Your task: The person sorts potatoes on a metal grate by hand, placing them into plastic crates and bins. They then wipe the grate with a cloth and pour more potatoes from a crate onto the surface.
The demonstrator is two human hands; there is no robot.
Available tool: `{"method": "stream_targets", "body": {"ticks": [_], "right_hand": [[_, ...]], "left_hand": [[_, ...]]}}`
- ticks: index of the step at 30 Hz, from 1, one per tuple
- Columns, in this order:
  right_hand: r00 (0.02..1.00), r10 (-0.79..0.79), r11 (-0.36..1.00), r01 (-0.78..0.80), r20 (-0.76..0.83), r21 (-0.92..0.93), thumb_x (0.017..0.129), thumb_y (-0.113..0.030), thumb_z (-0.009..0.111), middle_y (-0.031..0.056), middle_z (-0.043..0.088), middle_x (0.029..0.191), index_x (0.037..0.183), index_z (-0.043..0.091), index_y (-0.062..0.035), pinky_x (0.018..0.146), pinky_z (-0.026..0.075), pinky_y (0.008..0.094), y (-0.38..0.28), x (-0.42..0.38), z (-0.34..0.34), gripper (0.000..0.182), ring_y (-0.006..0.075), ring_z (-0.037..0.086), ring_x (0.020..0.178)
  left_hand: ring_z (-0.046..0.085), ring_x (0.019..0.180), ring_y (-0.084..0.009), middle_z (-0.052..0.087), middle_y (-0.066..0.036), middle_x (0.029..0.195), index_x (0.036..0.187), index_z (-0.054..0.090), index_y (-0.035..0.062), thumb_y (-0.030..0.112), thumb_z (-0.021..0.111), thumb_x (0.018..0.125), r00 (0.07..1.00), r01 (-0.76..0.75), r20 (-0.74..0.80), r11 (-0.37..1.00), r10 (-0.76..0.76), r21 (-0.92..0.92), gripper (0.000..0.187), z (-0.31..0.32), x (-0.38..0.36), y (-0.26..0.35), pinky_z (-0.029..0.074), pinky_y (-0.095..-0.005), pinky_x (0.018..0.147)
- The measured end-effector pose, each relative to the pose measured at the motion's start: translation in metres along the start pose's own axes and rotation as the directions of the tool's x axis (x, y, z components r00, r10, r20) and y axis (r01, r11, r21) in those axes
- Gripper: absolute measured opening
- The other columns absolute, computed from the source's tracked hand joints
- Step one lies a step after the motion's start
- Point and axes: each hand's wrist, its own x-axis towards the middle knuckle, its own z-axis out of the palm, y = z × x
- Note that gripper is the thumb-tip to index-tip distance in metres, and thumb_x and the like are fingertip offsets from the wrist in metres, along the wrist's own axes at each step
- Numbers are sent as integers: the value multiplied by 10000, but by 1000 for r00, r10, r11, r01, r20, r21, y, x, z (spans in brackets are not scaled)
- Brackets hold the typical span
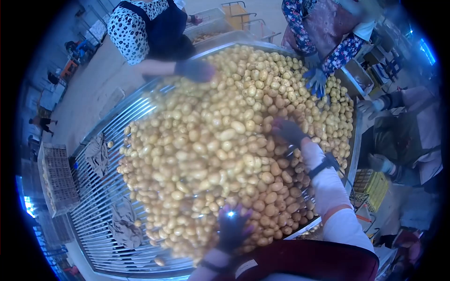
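Note:
A broad heap of potatoes (211, 150) covers much of a slatted metal sorting table (105, 196). My left hand (233, 228), in a dark glove with purplish fingertips, rests at the near edge of the heap with its fingers spread. No potato shows in its grip. Farther out, my right hand (289, 131) reaches over the right part of the heap, also in a dark glove. Its fingers look extended and lie on or just above the potatoes; their tips are partly blurred.
Co-workers' gloved hands are at the heap: one hand (197, 70) at the back left, another (316, 80) at the back right. A third person (403, 131) stands at the right. Grey cloths (125, 222) lie on the slats. A crate (58, 178) is beyond the left edge.

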Motion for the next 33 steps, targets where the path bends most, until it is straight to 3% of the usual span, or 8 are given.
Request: {"method": "stream_targets", "body": {"ticks": [5,8,12,18,22,25,31,33], "right_hand": [[989,-12,973,46,-148,228,915,-332,668,126,696,1200,1195,687,-133,894,527,408,-13,-36,1,344,279,666,1088],[884,-241,970,211,-400,-118,899,-320,674,138,714,1126,1116,694,-130,835,544,428,-49,-20,22,289,282,689,1021],[969,-106,861,-22,-221,-509,899,-324,636,140,724,1040,1046,694,-140,790,554,466,-74,31,52,242,307,714,943],[988,-148,845,110,-32,-524,889,-315,612,128,733,1016,1108,674,-144,767,557,485,-45,30,52,285,334,718,918],[991,-137,929,133,14,-346,904,-316,618,135,723,1056,1215,638,-150,815,558,472,-38,-22,59,353,337,705,978],[967,-194,961,221,-167,164,937,-346,615,153,655,1230,1334,593,-152,892,551,450,-49,-95,47,442,339,671,1088],[837,-178,308,547,-517,779,1055,-413,473,129,545,1369,1420,516,-95,943,527,439,-38,-202,80,486,293,622,1133],[897,-146,-198,388,-418,900,1059,-400,460,127,572,1332,1377,541,-90,989,507,435,-44,-226,96,451,285,605,1160]], "left_hand": [[320,1405,-470,375,-180,1552,1447,541,217,475,637,931,999,-35,-20,999,36,40,585,-3,3,3,179,-650,1163],[353,1395,-442,408,-185,1525,1443,546,215,458,640,930,995,-78,-60,995,82,64,576,-4,2,1,189,-643,1162],[430,1329,-462,513,-174,1418,1373,592,201,438,650,925,998,-2,-66,1000,2,-8,510,-9,5,7,260,-628,1133],[527,1214,-406,585,-155,1297,1303,601,114,279,637,922,938,47,-327,977,-115,-208,417,-22,59,-22,427,-529,1003],[564,1152,-389,628,-155,1198,1242,643,97,213,626,899,877,51,-479,982,44,182,362,-78,138,-18,448,-520,965],[578,1137,-375,638,-163,1182,1239,649,91,225,613,922,921,34,-384,971,62,238,346,-44,156,-49,451,-496,981],[604,1120,-359,651,-172,1184,1262,634,56,204,585,949,876,-36,-450,909,-171,-414,349,-75,137,-10,458,-447,998],[610,1112,-355,656,-170,1182,1255,638,49,191,576,951,857,7,-441,863,-266,-506,341,-73,121,21,461,-447,993]]}}
